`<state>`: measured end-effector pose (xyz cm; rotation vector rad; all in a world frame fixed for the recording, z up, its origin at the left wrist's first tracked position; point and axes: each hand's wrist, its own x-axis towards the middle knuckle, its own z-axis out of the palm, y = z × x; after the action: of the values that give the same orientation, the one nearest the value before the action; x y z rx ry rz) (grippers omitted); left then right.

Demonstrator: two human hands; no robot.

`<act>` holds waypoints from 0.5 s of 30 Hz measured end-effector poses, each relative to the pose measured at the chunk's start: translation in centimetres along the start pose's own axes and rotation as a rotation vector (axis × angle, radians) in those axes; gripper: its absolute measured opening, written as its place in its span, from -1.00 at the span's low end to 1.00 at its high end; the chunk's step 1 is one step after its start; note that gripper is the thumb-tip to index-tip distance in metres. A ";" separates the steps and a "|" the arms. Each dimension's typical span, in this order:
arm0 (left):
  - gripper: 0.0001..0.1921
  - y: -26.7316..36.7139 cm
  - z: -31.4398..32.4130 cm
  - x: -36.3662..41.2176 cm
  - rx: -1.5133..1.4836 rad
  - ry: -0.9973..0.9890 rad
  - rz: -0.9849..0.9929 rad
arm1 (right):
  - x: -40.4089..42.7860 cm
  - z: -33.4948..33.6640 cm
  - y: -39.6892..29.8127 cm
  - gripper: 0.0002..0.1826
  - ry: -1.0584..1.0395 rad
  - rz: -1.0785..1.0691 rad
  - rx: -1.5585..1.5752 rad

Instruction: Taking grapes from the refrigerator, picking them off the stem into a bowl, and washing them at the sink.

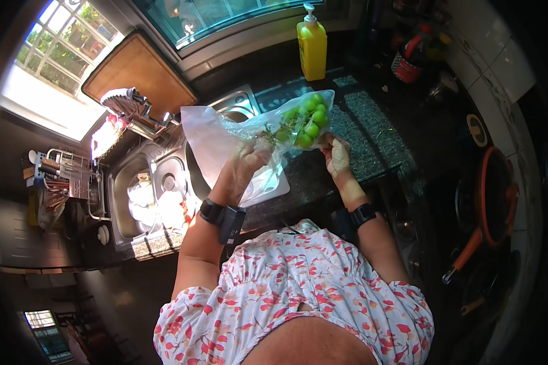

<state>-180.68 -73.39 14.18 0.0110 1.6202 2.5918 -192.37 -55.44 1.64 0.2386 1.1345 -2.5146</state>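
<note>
A clear plastic bag [251, 123] holds a bunch of green grapes [313, 119] over the dark granite counter. My left hand [254, 153] is closed on the bag near the grape stems, partly covered by the plastic. At the bag's lower right corner, beside the grapes, my right hand [337, 153] pinches the plastic between its fingers. The bag's wide, whitish end spreads to the left over part of the sink.
Left of me is a steel double sink [132, 223] with items inside. A wooden cutting board [137, 73] leans by the window. Behind the grapes stands a yellow pump bottle [312, 50]. An orange-rimmed pan [493, 200] is at the right; a dish rack [75, 178] stands far left.
</note>
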 end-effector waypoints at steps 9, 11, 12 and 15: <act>-0.75 0.7 1.7 -0.6 0.278 0.008 0.140 | 2.5 -0.3 0.3 -0.83 0.192 -0.410 -0.505; -0.81 0.8 1.8 -0.2 0.327 0.107 0.186 | 3.6 -1.1 0.0 -0.81 0.257 -0.534 -0.560; -0.84 0.9 1.5 -0.2 0.379 0.227 0.236 | 4.7 -2.6 -0.3 -0.81 0.333 -0.500 -0.484; -0.70 2.4 -4.1 2.5 -1.000 0.534 -0.531 | 4.8 -3.7 -3.3 -0.81 0.431 -0.420 -0.313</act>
<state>-183.50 -77.88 14.41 -1.0560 0.1291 2.7107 -198.10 -51.92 -0.05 0.5202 1.9011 -2.6522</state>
